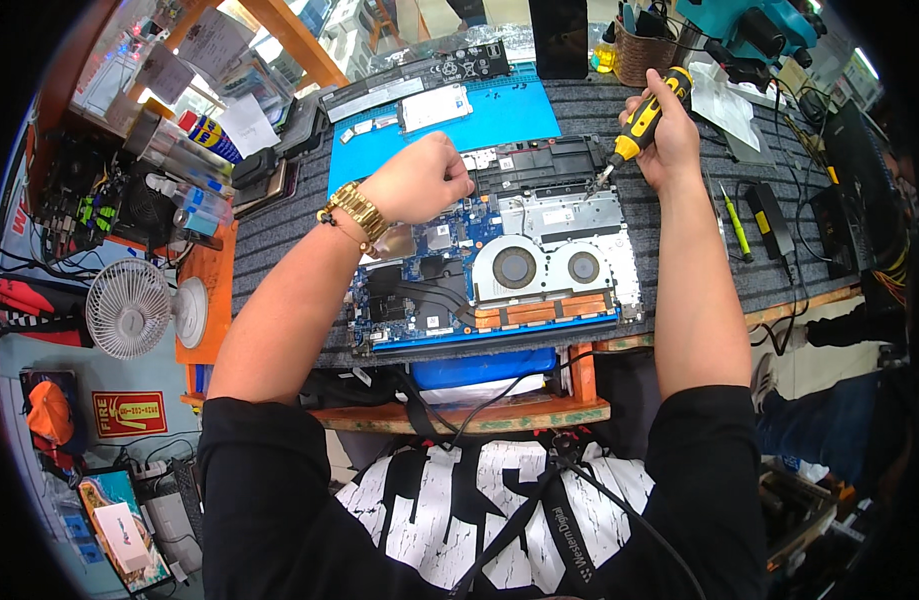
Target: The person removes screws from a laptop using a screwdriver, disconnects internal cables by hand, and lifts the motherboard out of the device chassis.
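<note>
An opened laptop base [564, 225] lies in front of me, its blue circuit board, two round cooling fans [514, 268] and copper heat pipes [544, 312] exposed. My right hand [676, 145] grips a yellow-and-black screwdriver [641, 128]. Its tip points down at a hinge area on the laptop's far right corner; whether it touches a screw is too small to tell. Closed fingers of my left hand [427, 182] hover at the far edge of the laptop, left of its middle; what they hold, if anything, is hidden. A gold watch [357, 210] circles my left wrist.
Behind the laptop, a blue mat [514, 112] carries a silver rectangular part [434, 107] and a black battery-like strip [469, 65]. A green screwdriver [736, 230] and a black adapter [771, 222] lie at right. At left are a spray can [214, 138] and a white fan [131, 308].
</note>
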Demonstrator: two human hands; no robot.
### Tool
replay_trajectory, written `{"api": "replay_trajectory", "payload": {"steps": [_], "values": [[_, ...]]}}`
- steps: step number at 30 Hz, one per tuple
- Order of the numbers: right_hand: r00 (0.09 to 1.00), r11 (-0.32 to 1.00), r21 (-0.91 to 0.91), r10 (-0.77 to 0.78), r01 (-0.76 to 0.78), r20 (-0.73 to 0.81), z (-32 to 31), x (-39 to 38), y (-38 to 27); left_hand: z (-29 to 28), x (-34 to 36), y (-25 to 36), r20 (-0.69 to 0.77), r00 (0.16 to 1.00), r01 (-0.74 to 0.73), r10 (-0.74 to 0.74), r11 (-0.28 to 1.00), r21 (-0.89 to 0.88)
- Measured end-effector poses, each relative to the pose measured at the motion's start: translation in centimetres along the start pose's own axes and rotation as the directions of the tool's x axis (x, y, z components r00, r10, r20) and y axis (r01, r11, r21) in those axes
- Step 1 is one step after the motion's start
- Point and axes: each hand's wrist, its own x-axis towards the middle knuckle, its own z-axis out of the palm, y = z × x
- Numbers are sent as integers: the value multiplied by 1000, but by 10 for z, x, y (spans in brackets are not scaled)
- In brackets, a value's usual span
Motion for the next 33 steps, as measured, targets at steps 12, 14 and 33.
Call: {"api": "replay_trajectory", "payload": {"steps": [12,14,33], "values": [[1000,1000,-11,13,-13,7,0,-2,-2,-8,4,8,34,990,135,-134,991,-6],[1000,1000,-13,19,-19,11,-1,-2,-2,-12,3,9,6,986,165,-165,986,-19],[1000,999,37,13,-13,23,-6,5,-1,12,-35,21,37,861,-494,508,817,297]]}}
